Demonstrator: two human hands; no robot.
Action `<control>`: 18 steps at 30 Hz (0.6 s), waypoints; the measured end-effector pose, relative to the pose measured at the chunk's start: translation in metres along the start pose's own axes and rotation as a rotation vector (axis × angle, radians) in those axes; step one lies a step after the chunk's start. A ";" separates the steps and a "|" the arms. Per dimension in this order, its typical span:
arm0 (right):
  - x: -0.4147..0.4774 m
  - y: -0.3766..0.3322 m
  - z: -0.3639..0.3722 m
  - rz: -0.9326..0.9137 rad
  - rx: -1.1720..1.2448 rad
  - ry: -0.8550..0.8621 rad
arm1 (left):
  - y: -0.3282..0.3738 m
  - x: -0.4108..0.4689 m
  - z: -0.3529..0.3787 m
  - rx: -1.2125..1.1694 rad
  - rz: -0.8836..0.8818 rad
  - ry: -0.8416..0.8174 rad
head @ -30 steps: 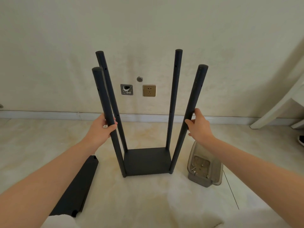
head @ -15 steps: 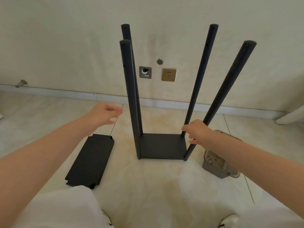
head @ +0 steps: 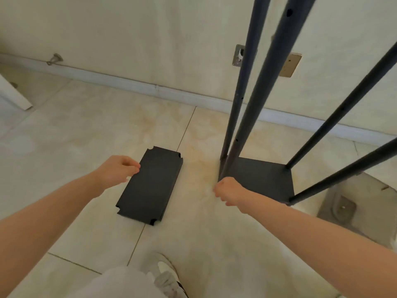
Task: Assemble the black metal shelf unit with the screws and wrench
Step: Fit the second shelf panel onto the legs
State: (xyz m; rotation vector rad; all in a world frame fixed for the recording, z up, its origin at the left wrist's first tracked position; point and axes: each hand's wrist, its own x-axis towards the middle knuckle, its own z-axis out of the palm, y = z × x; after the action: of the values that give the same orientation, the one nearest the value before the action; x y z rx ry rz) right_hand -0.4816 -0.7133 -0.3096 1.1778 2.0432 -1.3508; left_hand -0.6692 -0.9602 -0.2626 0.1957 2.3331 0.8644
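Left hand (head: 117,171) — beside loose shelf panel (head: 151,187)

Home room: glossy tiled floor (head: 86,125), white skirting board (head: 120,81), cream wall (head: 129,29) with socket plate (head: 289,65)

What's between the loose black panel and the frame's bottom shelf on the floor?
Between loose panel and bottom shelf: bare floor tile only, in the head view. The right hand hovers over the gap's shelf side.
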 end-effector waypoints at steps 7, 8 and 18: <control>0.064 -0.027 0.081 0.041 0.037 -0.117 | -0.097 0.049 0.033 0.056 -0.287 -0.006; 0.070 -0.028 0.092 0.046 0.043 -0.140 | -0.107 0.054 0.040 0.052 -0.324 0.008; 0.108 -0.033 0.140 0.168 0.166 -0.329 | -0.127 0.101 0.073 -0.194 -0.492 0.006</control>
State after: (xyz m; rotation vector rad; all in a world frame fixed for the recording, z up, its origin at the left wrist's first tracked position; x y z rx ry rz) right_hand -0.5832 -0.7986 -0.4314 1.0825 1.5949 -1.5373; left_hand -0.6940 -0.9848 -0.4373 -0.4450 2.1426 0.8266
